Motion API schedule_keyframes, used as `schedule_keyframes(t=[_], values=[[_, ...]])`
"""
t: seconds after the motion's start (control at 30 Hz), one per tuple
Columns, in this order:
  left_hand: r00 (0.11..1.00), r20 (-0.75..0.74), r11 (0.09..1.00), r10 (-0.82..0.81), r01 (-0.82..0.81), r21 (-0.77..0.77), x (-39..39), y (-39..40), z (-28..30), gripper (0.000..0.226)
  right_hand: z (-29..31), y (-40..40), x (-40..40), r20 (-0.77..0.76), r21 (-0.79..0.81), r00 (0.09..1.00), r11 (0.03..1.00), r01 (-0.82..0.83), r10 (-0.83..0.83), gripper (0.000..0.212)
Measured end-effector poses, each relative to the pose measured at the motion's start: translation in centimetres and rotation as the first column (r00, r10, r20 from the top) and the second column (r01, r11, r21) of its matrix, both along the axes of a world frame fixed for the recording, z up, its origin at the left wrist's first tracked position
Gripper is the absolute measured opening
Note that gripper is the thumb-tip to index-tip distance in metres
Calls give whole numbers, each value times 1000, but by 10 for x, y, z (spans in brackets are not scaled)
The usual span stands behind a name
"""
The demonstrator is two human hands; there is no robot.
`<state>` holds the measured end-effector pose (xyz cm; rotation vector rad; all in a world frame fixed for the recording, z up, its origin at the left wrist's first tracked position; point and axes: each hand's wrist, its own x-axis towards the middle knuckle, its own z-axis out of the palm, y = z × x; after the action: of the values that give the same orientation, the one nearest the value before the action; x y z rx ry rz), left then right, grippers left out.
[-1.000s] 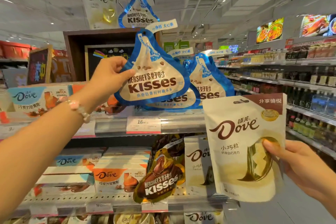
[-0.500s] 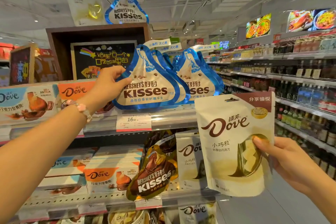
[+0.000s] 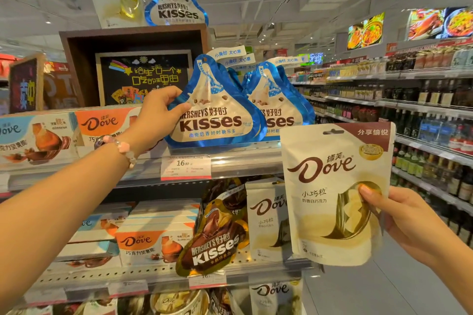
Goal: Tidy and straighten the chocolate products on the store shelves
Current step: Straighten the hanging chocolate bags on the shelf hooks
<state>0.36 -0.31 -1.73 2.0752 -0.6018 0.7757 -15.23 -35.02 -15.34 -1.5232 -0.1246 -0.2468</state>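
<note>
My left hand (image 3: 156,112) grips the left edge of a blue and white Hershey's Kisses bag (image 3: 215,112), which stands upright on the upper shelf (image 3: 245,161) at the front of a row of like bags (image 3: 279,107). My right hand (image 3: 399,215) holds a cream Dove pouch (image 3: 330,186) by its right side, thumb on the front, out in the aisle to the right of the shelves. On the lower shelf a brown Kisses bag (image 3: 212,245) leans tilted beside another cream Dove pouch (image 3: 266,220).
Orange and blue Dove boxes (image 3: 43,133) fill the left of the upper shelf, with more Dove boxes (image 3: 143,243) below. A brown display box with a chalkboard sign (image 3: 143,77) stands behind. Bottle shelves (image 3: 425,115) line the aisle on the right.
My left hand has lowered the blue Kisses bag onto the upper shelf in front of the other bags. The Dove pouch stays held in my right hand.
</note>
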Motion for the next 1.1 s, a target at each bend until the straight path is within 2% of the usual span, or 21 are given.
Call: schedule_keyframes(t=[0.13,0.27,0.43,0.6,0.73,0.83,0.9,0.93,0.97,1.0,1.03,1.07,1.1], values=[[998,41,996,-41,44,-72,2,-17,1,11,1,-7,-3,15,13,1000,1000,24,-24,79],[994,87,997,-66,69,-32,6,-50,6,15,-2,-13,-6,2,15,999,999,37,-37,80],[983,173,998,-62,56,39,8,-94,3,8,-6,-16,-9,-4,18,999,999,36,-36,82],[992,101,988,-79,65,139,13,-106,-4,10,-8,-18,-13,-13,27,1000,999,28,-27,81],[996,84,985,-11,-4,175,10,-104,-1,15,-11,-20,-14,-3,28,999,999,34,-34,81],[983,185,994,-5,-15,106,-5,-95,-7,47,-13,-17,-13,2,27,1000,999,21,-21,80],[940,341,999,-15,2,38,-26,-88,-25,38,-18,-11,-11,0,38,1000,999,4,-4,80],[927,372,999,-40,32,28,-38,-86,-38,28,-20,-7,-10,1,45,1000,999,-10,10,80],[936,339,995,-98,95,25,-50,-83,-53,20,-23,-3,-8,3,53,1000,998,-23,23,79],[956,235,984,-176,177,17,-61,-82,-69,14,-25,1,-7,4,62,999,997,-35,35,78],[963,74,966,-259,260,-5,-72,-80,-84,16,-28,6,-5,3,69,999,997,-46,46,78],[933,-122,941,-337,335,-40,-82,-80,-97,26,-30,10,-3,1,73,998,996,-58,58,77],[856,-318,912,-407,399,-93,-88,-79,-109,40,-31,15,-1,-1,75,997,995,-73,73,76]])
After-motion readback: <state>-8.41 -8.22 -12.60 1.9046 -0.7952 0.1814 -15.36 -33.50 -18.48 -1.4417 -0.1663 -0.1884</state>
